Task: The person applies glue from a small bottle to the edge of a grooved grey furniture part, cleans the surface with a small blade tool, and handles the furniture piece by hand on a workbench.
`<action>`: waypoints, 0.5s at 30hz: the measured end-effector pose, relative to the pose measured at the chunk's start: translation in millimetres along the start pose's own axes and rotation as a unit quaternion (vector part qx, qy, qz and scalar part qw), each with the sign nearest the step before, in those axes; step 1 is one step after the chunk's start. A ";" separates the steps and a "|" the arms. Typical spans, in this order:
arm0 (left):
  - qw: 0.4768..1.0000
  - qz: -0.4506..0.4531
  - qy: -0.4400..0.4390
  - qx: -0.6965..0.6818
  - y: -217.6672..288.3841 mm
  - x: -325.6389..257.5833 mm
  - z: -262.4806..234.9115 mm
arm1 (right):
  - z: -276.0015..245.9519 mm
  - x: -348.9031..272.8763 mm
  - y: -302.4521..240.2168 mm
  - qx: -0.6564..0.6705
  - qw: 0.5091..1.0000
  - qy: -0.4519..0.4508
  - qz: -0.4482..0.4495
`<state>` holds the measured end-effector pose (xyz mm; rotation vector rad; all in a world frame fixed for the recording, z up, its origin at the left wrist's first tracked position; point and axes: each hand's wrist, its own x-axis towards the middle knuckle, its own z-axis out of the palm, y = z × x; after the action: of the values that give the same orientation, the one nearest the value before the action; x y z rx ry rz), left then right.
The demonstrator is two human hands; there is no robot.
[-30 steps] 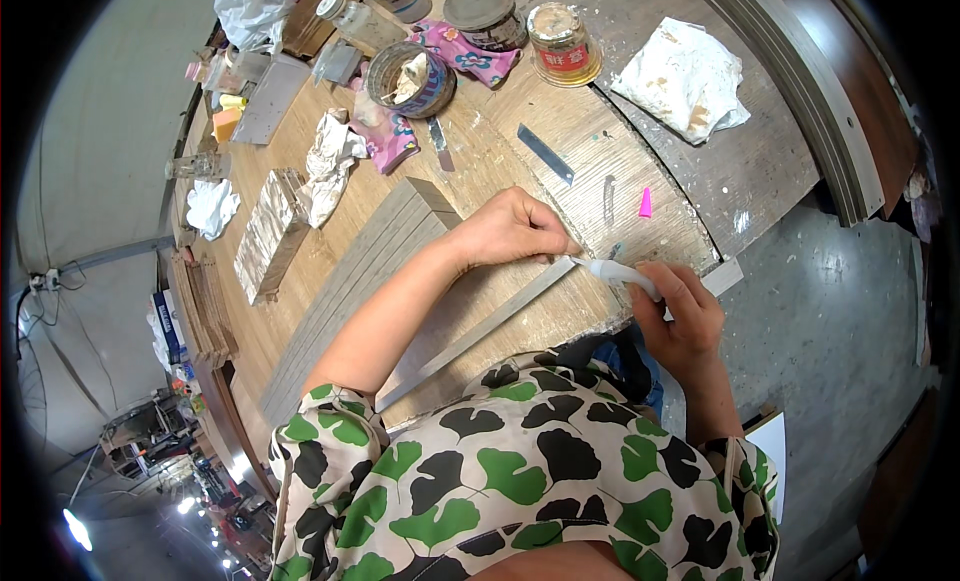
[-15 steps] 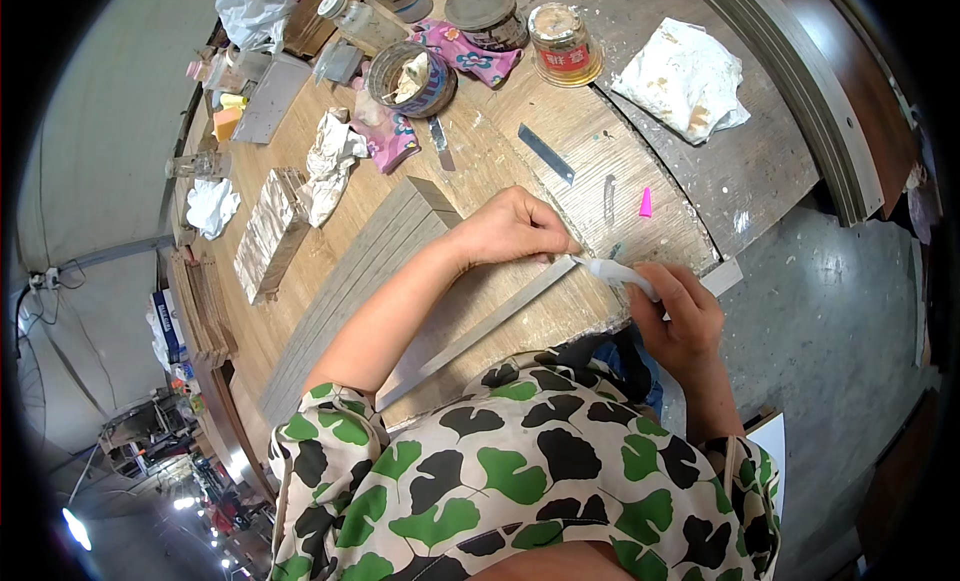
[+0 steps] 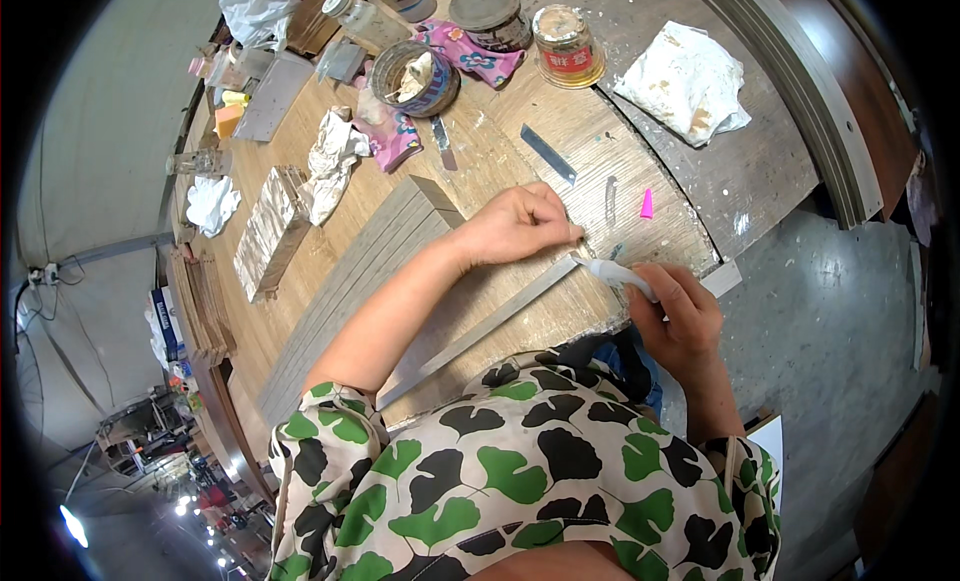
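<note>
My left hand (image 3: 520,224) presses down on the far end of a long thin grey strip (image 3: 480,328) that lies slanted across the wooden workbench (image 3: 520,171). My right hand (image 3: 675,316) grips a small tool with a pale, putty-smeared handle (image 3: 612,272), its tip touching the strip's end right beside my left fingers. A stack of similar grey strips (image 3: 360,271) lies just left of my left forearm.
Farther back stand an open tin with paste (image 3: 413,78), a lidded tin (image 3: 487,6) and a small jar (image 3: 565,43). A flat metal blade (image 3: 548,153), a pink cap (image 3: 646,204), crumpled rags (image 3: 683,79) and a block of wrapped pieces (image 3: 268,231) lie around. The floor drops off to the right.
</note>
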<state>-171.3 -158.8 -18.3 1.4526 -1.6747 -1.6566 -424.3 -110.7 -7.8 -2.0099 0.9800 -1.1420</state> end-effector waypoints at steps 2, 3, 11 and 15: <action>0.998 0.030 0.055 0.004 -6.3 -1.0 0.8 | -0.2 0.1 -0.6 0.000 1.000 -0.002 -0.001; 0.996 0.036 0.085 -0.012 -8.7 -1.6 0.8 | -0.2 0.2 -0.8 -0.001 1.000 -0.002 -0.002; 0.991 0.080 0.107 0.009 -4.8 -26.9 12.3 | -1.7 1.2 -2.5 -0.002 1.000 -0.002 -0.003; 0.991 0.095 0.078 0.057 -6.3 -39.7 22.1 | -2.1 1.1 -2.8 -0.001 1.000 -0.002 0.019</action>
<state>-171.3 -113.1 -13.9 1.3876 -1.7824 -1.3309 -425.0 -110.4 -4.2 -1.9861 1.0144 -1.1166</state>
